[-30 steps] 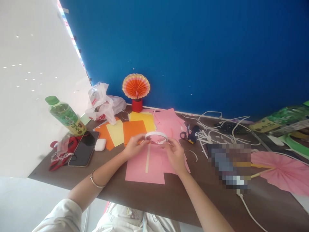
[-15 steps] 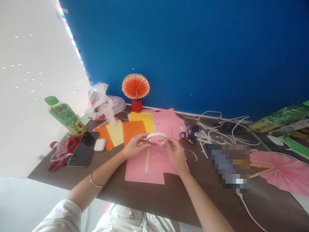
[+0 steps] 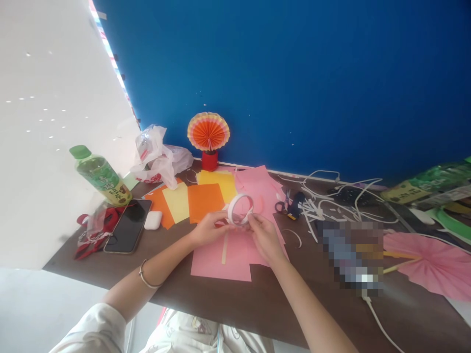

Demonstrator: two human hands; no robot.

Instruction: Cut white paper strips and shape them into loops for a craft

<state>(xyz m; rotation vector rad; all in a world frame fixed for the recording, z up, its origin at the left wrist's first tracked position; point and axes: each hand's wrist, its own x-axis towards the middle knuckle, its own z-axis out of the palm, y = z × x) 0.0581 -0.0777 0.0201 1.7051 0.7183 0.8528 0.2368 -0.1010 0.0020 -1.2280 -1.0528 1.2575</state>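
A roll of white tape (image 3: 231, 211) is between my hands above the pink sheets. My left hand (image 3: 211, 229) is closed on the roll's lower left edge, and my right hand (image 3: 264, 236) pinches its lower right edge. Below them, a pink sheet of paper (image 3: 221, 269) lies on the table, with a narrow beige strip or stick (image 3: 224, 249) on it. Orange paper (image 3: 206, 202), pale yellow paper (image 3: 176, 203) and brighter yellow paper (image 3: 226, 182) lie behind my left hand. More pink paper (image 3: 253, 179) is spread at the back.
Scissors (image 3: 281, 207) and white scraps (image 3: 312, 208) lie to the right, near white cables (image 3: 355, 201). A pink pleated fan (image 3: 434, 264) sits further right. On the left are a phone (image 3: 128, 228), a white case (image 3: 153, 220) and a green-capped bottle (image 3: 103, 179). An orange rosette (image 3: 208, 132) stands behind.
The tape roll has tipped from nearly flat to more upright, so its round opening faces me more. Both hands remain at it, and the right fingers have shifted slightly to the left.
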